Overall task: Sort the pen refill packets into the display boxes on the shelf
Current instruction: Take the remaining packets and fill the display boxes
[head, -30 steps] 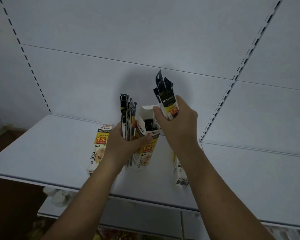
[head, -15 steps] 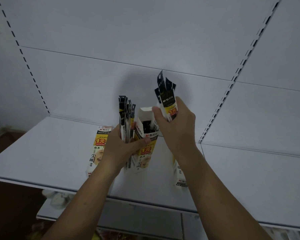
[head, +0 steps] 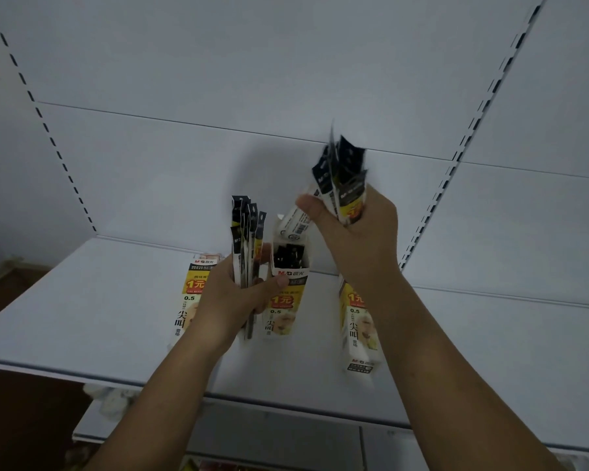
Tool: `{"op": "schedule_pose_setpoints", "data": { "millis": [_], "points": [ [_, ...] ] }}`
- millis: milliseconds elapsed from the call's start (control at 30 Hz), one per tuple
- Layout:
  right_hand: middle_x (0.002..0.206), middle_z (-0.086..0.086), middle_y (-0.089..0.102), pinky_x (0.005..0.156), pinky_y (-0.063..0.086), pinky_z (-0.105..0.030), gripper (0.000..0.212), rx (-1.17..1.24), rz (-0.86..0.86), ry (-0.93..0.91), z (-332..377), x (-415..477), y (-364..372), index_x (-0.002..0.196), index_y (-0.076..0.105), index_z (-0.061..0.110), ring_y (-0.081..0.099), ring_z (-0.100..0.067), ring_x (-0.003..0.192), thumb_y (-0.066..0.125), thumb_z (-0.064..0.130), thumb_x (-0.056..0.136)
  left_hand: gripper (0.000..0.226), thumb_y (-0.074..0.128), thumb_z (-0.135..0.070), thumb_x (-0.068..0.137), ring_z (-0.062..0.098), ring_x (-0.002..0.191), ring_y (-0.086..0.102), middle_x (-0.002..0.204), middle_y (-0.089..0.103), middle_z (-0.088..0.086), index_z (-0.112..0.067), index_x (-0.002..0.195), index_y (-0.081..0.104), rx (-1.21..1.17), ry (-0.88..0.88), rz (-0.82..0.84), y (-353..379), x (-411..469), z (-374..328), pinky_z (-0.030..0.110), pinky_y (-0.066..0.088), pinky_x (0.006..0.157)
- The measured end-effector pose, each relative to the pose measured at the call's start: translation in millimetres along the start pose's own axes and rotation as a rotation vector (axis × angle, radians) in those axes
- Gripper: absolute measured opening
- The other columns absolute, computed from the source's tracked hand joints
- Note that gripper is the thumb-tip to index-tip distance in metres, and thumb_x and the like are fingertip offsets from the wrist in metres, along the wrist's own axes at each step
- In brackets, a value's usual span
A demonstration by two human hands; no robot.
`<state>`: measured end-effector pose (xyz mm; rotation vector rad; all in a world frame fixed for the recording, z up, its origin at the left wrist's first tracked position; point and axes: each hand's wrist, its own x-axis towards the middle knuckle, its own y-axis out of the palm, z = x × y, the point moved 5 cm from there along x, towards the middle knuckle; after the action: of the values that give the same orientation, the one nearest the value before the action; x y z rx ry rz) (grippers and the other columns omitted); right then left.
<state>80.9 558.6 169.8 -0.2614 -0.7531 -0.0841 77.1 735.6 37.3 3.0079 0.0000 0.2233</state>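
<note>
- Both hands were full, so the sorting looked only partly done: the open white-and-yellow cardboard display box (head: 288, 283) on the grey metal shelf (head: 82, 317) already held dark packets (left box (head: 193, 294) and right box (head: 357, 328) flanked it).
- Left hand (head: 232, 300) gripped an upright bundle of slim black-topped refill packets (head: 245, 239), thumb against the open box.
- Right hand (head: 357, 232) clutched a second bundle (head: 344, 178) above that box.

Glossy plastic packets (head: 349, 185), printed card box (head: 286, 300), matt shelf (head: 82, 317).

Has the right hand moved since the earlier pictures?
Yes. The right hand, gripping packets, has risen slightly, away from the open display box.
</note>
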Motion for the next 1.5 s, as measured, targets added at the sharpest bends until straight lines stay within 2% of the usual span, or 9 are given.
{"op": "schedule_pose_setpoints", "data": {
  "millis": [200,300,400,600,733,867,1000,1333,1500],
  "points": [
    [0.078,-0.002,0.071,0.066,0.053,-0.019,0.017,0.048,0.011,0.047,-13.6,-1.2,4.9,0.089,0.068,0.032,0.068,-0.015,0.073,0.082,0.022,0.088,0.035,0.085,-0.025,0.076,0.023,0.061,0.052,0.070,0.068,0.005,-0.022,0.111,0.078,-0.070,-0.019,-0.008,0.9,1.2,1.9,0.036,0.046,0.057],
    [0.080,0.002,0.075,0.070,0.053,-0.014,0.010,0.108,-0.019,0.114,-28.1,-1.3,3.9,0.090,0.073,0.013,0.070,-0.002,0.077,0.082,0.016,0.088,0.028,0.084,-0.025,0.078,0.023,0.063,0.051,0.072,0.067,0.005,-0.025,0.106,0.079,-0.089,-0.031,-0.006,-0.3,1.1,1.5,0.035,0.046,0.056],
    [0.083,-0.011,0.074,0.071,0.058,-0.028,0.027,0.122,-0.061,0.122,-34.1,-5.4,2.1,0.091,0.070,-0.004,0.071,-0.019,0.077,0.082,0.020,0.088,0.030,0.082,-0.024,0.081,0.022,0.064,0.050,0.072,0.066,0.004,-0.027,0.110,0.079,-0.093,-0.027,0.018,-1.0,0.4,1.3,0.033,0.045,0.057],
    [0.081,0.010,0.075,0.078,0.062,-0.033,0.014,0.232,-0.148,0.182,-37.0,-12.1,-4.6,0.087,0.070,0.024,0.071,-0.009,0.080,0.082,0.016,0.088,0.020,0.081,-0.023,0.084,0.017,0.064,0.051,0.077,0.069,0.000,-0.023,0.104,0.078,-0.096,-0.010,0.009,-2.1,-0.9,-1.1,0.031,0.045,0.057],
    [0.079,-0.002,0.073,0.067,0.059,-0.026,0.015,0.179,-0.087,0.171,-37.7,-12.8,4.3,0.086,0.070,0.008,0.067,-0.008,0.072,0.081,0.017,0.089,0.013,0.087,-0.024,0.083,0.020,0.063,0.052,0.075,0.065,0.006,-0.024,0.089,0.076,-0.079,-0.003,-0.007,-2.8,-0.5,-0.7,0.032,0.046,0.057],
    [0.071,0.006,0.068,0.061,0.056,-0.031,0.018,0.037,0.081,0.140,-35.0,-9.3,10.2,0.082,0.065,0.024,0.065,-0.015,0.065,0.080,0.025,0.092,0.021,0.088,-0.027,0.082,0.023,0.064,0.052,0.075,0.063,0.010,-0.024,0.099,0.077,-0.070,-0.003,-0.031,-5.0,0.2,1.5,0.035,0.045,0.059],
    [0.064,0.024,0.059,0.057,0.040,-0.011,0.032,-0.107,0.184,0.084,-29.5,-1.7,8.1,0.076,0.054,0.041,0.054,0.000,0.057,0.079,0.029,0.092,0.029,0.087,-0.027,0.082,0.022,0.061,0.051,0.070,0.062,0.007,-0.023,0.110,0.078,-0.026,0.003,-0.015,-0.7,-1.4,1.0,0.036,0.044,0.058],
    [0.063,0.010,0.063,0.052,0.050,-0.034,0.034,-0.193,0.326,0.138,-39.5,-10.2,23.5,0.067,0.056,0.034,0.059,-0.010,0.055,0.084,0.035,0.086,0.028,0.080,-0.008,0.088,0.023,0.056,0.048,0.060,0.054,0.003,-0.031,0.074,0.070,-0.007,0.050,-0.004,10.7,-4.8,-5.5,0.035,0.044,0.056],
    [0.065,0.011,0.066,0.056,0.051,-0.021,0.020,-0.020,0.249,0.165,-30.6,-3.1,8.7,0.077,0.068,0.019,0.060,-0.006,0.057,0.080,0.024,0.092,0.021,0.079,-0.009,0.089,0.023,0.058,0.049,0.061,0.058,0.003,-0.028,0.098,0.079,-0.014,0.057,0.000,7.8,-5.1,-5.4,0.034,0.045,0.056]
  ]
}}
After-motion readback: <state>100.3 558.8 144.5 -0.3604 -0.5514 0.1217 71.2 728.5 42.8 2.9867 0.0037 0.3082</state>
